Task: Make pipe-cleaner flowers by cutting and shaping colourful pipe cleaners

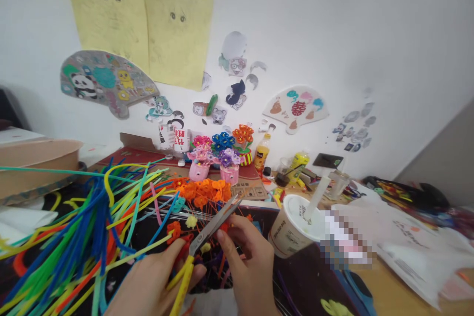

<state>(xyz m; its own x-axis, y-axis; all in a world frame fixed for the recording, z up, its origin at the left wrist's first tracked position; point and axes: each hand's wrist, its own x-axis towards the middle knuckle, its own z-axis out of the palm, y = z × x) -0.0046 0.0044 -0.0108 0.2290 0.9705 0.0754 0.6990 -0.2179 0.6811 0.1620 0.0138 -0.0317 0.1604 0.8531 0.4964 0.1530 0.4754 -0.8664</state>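
Note:
Scissors (215,224) with yellow handles point up and to the right, their blades near orange pipe-cleaner flowers (203,191). My left hand (151,276) is closed around the handle side, its fingers curled behind the yellow grips. Red fuzzy pipe cleaner (180,247) shows by its thumb. Beside the blades, my right hand (250,261) is closed in a pinch; what lies between its fingertips is mostly hidden. A pale yellow flower (191,221) and thin stems lie around the hands. To the left spreads a big pile of coloured pipe cleaners (87,222).
A lidded paper cup (287,232) with a straw stands right of my right hand. Small pots of finished flowers (229,173) and an orange drink bottle (262,152) line the back. A plastic bag (411,242) lies at right, a round cardboard container (37,163) at left.

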